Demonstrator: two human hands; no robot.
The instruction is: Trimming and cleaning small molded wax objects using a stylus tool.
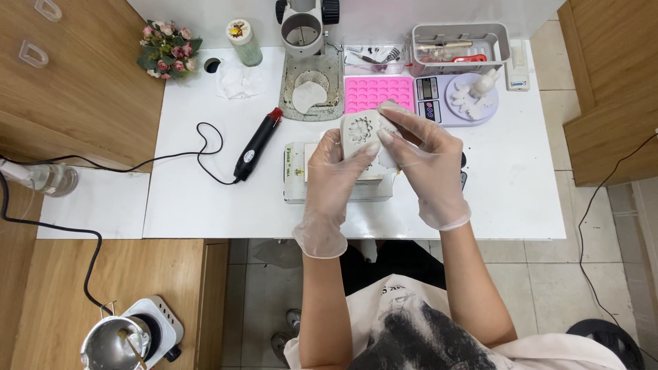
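Observation:
Both my hands wear thin clear gloves and hold a small white silicone mould (pixel 359 130) with a flower-shaped cavity above the white table (pixel 205 199). My left hand (pixel 334 171) grips its lower left side. My right hand (pixel 425 154) grips its right side, with the fingers curled over the top edge. Under my hands lies a flat white box (pixel 296 171), partly hidden.
A black heat gun (pixel 257 144) with a red tip lies to the left, its cord trailing off the table. Behind are a pink mould tray (pixel 379 92), a scale (pixel 452 99) with white pieces, a grey bin (pixel 459 41), a jar (pixel 244 41) and flowers (pixel 166 49). A hot plate with a metal pot (pixel 113 342) stands at the lower left.

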